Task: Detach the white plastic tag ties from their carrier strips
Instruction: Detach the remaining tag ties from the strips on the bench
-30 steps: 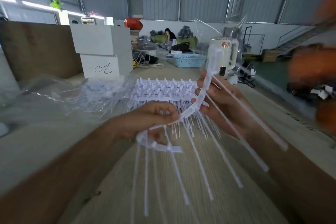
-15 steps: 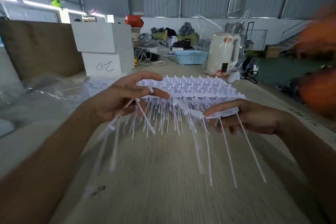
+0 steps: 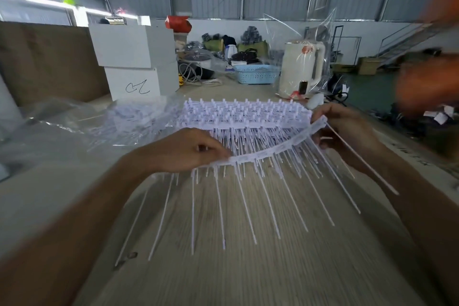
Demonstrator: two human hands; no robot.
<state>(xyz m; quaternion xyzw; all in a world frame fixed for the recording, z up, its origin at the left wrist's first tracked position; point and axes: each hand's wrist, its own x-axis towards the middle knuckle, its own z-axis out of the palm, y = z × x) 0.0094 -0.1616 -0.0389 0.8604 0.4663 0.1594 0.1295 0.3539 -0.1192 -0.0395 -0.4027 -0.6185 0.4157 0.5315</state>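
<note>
White carrier strip (image 3: 270, 151) is pinched at its ends by left hand (image 3: 183, 151) and right hand (image 3: 345, 129), ties (image 3: 248, 206) dangling.

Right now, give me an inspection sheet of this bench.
Surface: wooden table, bare grain in front.
Job's things: carrier strip held bowed between both hands, tag ties hanging from it; stack of strips behind.
Clutter: clear plastic bag, white boxes, blue basket, white kettle.
Grippers: left hand pinches the strip's left end; right hand grips the right end.
Cables: grey cable coil by the boxes.
Surroundings: warehouse, metal walls.
</note>
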